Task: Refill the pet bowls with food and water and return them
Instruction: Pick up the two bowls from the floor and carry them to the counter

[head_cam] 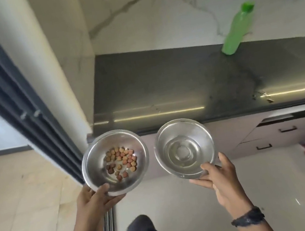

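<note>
Head view: two round, shiny steel bowls are held in the air just off the dark stone counter (162,85). The food bowl (97,177) holds small brown kibble (120,162), gripped at its near rim by the left hand (95,200). The right hand (221,178) pinches the water bowl (171,138), clear water inside. A green plastic bottle (234,33) stands on the counter's far edge.

A home kitchen: a dark stone surface (162,85) runs along a marble-patterned wall (170,11), with handled drawers (284,133) under its front edge, a glossy tiled floor (20,198), and a green bottle (236,30) at the back edge.
</note>
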The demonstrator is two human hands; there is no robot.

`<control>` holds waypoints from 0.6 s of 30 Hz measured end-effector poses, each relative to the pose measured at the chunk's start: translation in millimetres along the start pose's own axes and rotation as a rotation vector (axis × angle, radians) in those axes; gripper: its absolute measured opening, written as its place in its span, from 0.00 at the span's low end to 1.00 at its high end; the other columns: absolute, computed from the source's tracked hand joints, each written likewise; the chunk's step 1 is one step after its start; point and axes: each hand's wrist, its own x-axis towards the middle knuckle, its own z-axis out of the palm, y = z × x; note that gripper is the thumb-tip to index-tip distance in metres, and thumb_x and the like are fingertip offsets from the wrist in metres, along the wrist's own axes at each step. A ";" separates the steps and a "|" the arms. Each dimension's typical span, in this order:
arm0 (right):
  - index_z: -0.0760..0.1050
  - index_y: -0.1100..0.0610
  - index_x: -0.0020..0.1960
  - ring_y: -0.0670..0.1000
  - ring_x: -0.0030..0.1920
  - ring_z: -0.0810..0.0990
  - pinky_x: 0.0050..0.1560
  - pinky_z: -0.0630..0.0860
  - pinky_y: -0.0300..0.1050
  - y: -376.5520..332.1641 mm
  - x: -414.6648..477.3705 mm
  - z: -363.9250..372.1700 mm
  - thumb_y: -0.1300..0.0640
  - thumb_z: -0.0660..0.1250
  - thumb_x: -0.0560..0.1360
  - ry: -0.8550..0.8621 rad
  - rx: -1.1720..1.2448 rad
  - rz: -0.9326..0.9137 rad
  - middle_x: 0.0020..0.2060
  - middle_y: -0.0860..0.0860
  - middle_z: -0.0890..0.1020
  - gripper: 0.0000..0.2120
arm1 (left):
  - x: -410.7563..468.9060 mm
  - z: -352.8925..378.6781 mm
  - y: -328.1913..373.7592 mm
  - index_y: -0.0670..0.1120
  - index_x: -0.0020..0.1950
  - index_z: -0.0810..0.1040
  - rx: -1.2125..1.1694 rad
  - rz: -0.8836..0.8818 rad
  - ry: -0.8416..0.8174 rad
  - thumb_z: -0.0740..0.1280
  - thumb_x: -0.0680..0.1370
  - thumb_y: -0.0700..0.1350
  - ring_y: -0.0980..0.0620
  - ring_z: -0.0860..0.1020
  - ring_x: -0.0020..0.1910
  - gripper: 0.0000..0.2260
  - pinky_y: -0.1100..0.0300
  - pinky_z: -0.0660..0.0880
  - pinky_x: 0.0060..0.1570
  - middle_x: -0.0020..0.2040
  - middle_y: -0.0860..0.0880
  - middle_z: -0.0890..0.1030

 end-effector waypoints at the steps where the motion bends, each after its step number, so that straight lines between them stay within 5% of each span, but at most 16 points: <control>1: 0.70 0.58 0.57 0.50 0.29 0.83 0.36 0.85 0.52 -7.7 10.2 -10.4 0.73 0.60 0.77 0.025 0.018 -0.011 0.37 0.58 0.78 0.13 | 5.5 17.9 2.3 0.37 0.64 0.71 0.009 0.000 -0.026 0.60 0.79 0.30 0.44 0.84 0.37 0.14 0.56 0.82 0.34 0.49 0.36 0.81; 5: 0.54 0.54 0.79 0.62 0.41 0.80 0.34 0.85 0.48 -36.7 55.8 -44.6 0.73 0.60 0.78 0.117 0.113 -0.032 0.42 0.60 0.76 0.34 | 33.8 82.7 3.9 0.40 0.66 0.72 0.025 -0.019 -0.086 0.61 0.79 0.32 0.35 0.82 0.48 0.15 0.56 0.82 0.35 0.56 0.32 0.80; 9: 0.67 0.60 0.61 0.64 0.42 0.79 0.33 0.84 0.48 -66.9 105.7 -73.2 0.73 0.60 0.78 0.129 0.112 -0.072 0.40 0.63 0.75 0.15 | 71.1 145.2 2.4 0.41 0.66 0.72 -0.002 -0.012 -0.119 0.61 0.79 0.31 0.36 0.83 0.48 0.15 0.53 0.83 0.37 0.56 0.34 0.81; 15: 0.62 0.59 0.75 0.62 0.41 0.87 0.39 0.85 0.54 -114.9 191.0 -112.9 0.72 0.62 0.78 0.160 0.124 -0.067 0.46 0.64 0.82 0.28 | 132.0 244.0 6.8 0.43 0.64 0.73 -0.033 -0.022 -0.119 0.63 0.78 0.31 0.36 0.83 0.48 0.16 0.52 0.83 0.37 0.55 0.36 0.81; 18: 0.66 0.58 0.72 0.64 0.42 0.86 0.36 0.84 0.52 -137.7 235.6 -131.7 0.72 0.61 0.78 0.168 0.117 -0.066 0.49 0.65 0.81 0.24 | 164.2 293.7 8.8 0.44 0.66 0.71 -0.045 -0.053 -0.115 0.64 0.78 0.31 0.35 0.83 0.48 0.18 0.50 0.83 0.36 0.56 0.36 0.80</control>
